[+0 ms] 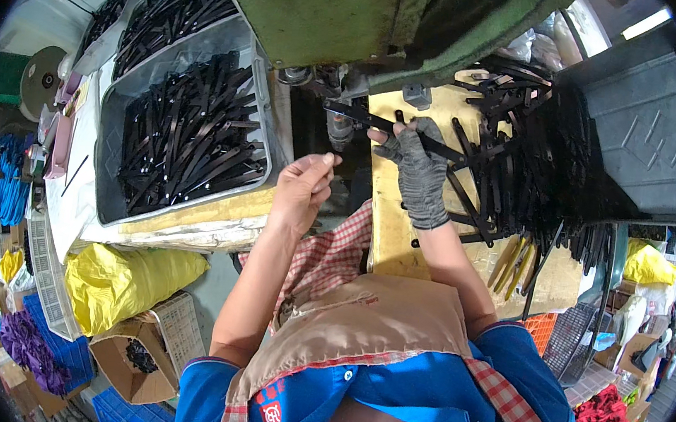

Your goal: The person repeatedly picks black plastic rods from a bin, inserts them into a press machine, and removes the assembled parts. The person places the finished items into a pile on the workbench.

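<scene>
My right hand (422, 170), in a grey knitted glove with bare fingertips, is closed on a flat black metal bar (361, 115). The bar's left end reaches to the metal tooling (339, 130) under a green machine (327, 14). My bare left hand (304, 186) is raised just left of the tooling, thumb and fingers pinched together. Whatever those fingers hold, if anything, is too small to make out. Beside my right hand, many similar black bars (519, 161) lie heaped on a yellowish worktable (392, 246).
A grey bin (109, 172) full of black bars stands at left, with more behind it. At right, a tipped grey bin (656, 122) opens onto the heap. Yellow-handled pliers (513, 266) lie at the table's near edge. A yellow sack (125, 287) and cardboard box (129, 358) sit lower left.
</scene>
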`<state>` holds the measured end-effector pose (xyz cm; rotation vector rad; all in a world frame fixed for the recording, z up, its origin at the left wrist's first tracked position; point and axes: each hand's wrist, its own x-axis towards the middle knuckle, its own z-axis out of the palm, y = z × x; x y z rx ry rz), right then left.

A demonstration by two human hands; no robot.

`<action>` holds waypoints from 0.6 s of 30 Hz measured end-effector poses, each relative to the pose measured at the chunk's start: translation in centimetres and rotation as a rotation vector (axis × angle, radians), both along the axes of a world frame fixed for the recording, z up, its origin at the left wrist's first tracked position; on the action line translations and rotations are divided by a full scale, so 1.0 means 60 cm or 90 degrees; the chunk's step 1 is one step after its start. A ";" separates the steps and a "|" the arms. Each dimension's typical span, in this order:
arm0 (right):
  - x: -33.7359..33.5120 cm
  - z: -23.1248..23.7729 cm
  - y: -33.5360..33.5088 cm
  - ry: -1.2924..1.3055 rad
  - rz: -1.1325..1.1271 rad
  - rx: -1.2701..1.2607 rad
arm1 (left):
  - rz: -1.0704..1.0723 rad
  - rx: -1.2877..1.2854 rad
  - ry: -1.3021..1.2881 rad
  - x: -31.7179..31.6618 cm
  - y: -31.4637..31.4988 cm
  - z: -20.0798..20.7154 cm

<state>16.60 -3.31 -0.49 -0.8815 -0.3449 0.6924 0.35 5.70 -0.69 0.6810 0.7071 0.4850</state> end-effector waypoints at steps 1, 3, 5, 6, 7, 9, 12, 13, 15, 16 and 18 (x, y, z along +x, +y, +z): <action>-0.003 -0.004 -0.005 -0.026 -0.009 -0.005 | 0.022 0.018 -0.002 0.005 0.008 0.002; -0.008 -0.005 -0.012 -0.034 -0.041 -0.010 | 0.056 0.047 -0.006 0.022 0.027 0.017; -0.009 -0.010 -0.012 -0.041 -0.035 -0.009 | 0.080 0.062 -0.025 0.043 0.043 0.034; -0.010 -0.014 -0.009 -0.044 -0.032 -0.007 | 0.089 0.073 -0.029 0.053 0.053 0.038; -0.015 -0.015 -0.011 -0.006 -0.026 0.015 | 0.094 0.065 -0.057 0.060 0.061 0.037; -0.027 -0.020 -0.029 -0.135 -0.021 -0.078 | 0.084 0.105 -0.031 0.075 0.066 0.047; -0.003 -0.033 -0.068 -0.706 -0.037 -0.353 | 0.071 0.180 0.018 0.092 0.081 0.040; 0.017 -0.039 -0.075 -0.779 -0.039 -0.479 | 0.064 0.207 0.038 0.099 0.086 0.033; 0.065 -0.083 -0.093 -0.871 -0.005 -0.701 | 0.059 0.236 0.073 0.111 0.089 0.028; 0.078 -0.086 -0.091 -0.803 0.071 -0.731 | 0.048 0.227 0.060 0.112 0.090 0.024; 0.097 -0.100 -0.081 -0.871 0.068 -0.761 | 0.026 0.207 0.037 0.106 0.097 0.010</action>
